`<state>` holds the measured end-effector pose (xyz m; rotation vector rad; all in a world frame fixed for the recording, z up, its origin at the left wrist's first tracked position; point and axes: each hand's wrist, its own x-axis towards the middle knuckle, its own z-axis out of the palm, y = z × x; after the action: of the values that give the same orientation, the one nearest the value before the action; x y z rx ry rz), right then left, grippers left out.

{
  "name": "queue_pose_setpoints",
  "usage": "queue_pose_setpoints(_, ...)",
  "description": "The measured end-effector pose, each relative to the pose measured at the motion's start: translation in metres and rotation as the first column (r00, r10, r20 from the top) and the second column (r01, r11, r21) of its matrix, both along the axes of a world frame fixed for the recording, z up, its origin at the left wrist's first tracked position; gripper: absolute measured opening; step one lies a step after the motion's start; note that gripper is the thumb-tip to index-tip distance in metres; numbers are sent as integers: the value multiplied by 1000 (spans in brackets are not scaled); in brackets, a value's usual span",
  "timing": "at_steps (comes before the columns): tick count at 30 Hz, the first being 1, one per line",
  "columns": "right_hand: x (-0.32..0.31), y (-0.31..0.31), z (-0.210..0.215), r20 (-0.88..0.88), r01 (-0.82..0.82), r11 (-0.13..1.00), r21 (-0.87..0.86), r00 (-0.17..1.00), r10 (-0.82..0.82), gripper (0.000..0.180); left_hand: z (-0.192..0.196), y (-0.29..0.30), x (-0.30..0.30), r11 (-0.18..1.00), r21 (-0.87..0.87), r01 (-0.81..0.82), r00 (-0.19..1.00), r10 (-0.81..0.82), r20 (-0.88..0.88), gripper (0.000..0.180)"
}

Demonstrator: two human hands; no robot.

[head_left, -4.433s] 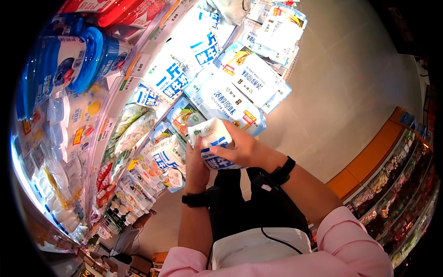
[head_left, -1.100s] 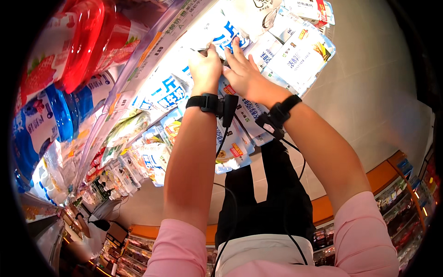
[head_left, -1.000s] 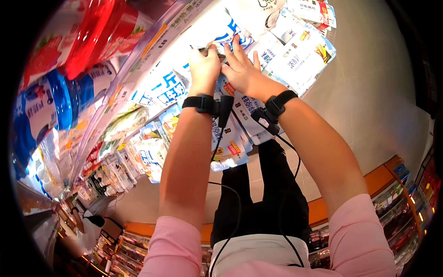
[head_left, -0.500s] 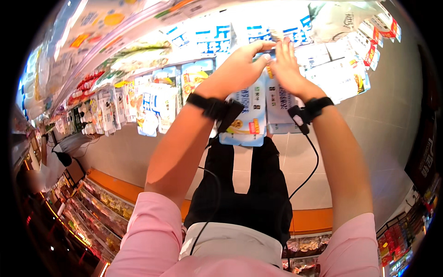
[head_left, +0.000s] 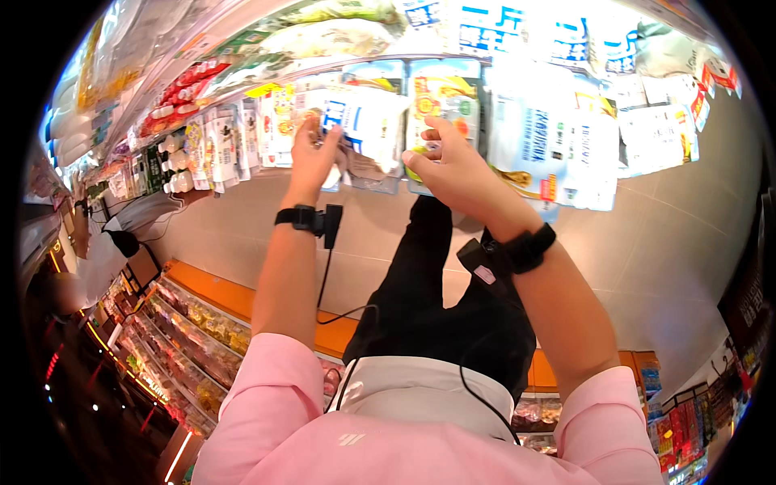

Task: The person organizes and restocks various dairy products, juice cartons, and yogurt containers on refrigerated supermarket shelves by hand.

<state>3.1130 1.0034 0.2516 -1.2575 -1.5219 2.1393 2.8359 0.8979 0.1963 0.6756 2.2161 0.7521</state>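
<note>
My left hand is at the left edge of a white pouch with blue print, thumb and fingers apart; whether it touches the pouch I cannot tell. My right hand hangs in front of a pouch with a yellow and green food picture, its fingers loosely bent and spread from the thumb, with nothing seen between them. To the right of that hand, light-blue and white pouches hang side by side, overlapping at the shelf front. Each wrist wears a black strap with a small box and cable.
Behind the hanging row lie white packs with blue print on the brightly lit shelf. Green-and-white bags and red packs continue leftward. A person stands at far left. Low shelves of snacks stand behind me on the tiled floor.
Both hands have left the light-blue pouches and parted. My left hand has gone left to the white pouch, my right to the yellow-green one. The view has shifted left along the shelf.
</note>
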Motion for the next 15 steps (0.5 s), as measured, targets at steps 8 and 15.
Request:
queue_pose_setpoints(8, -132, -30, -48, 149, 345, 933, -104, 933, -328, 74, -27, 15, -61, 967, 114, 229, 973, -229, -15, 82)
queue_pose_setpoints(15, -135, -18, -70, 111, 358, 928, -105, 931, -347, 40, 12, 58, -47, 974, 69, 214, 926, -225, 305, 58)
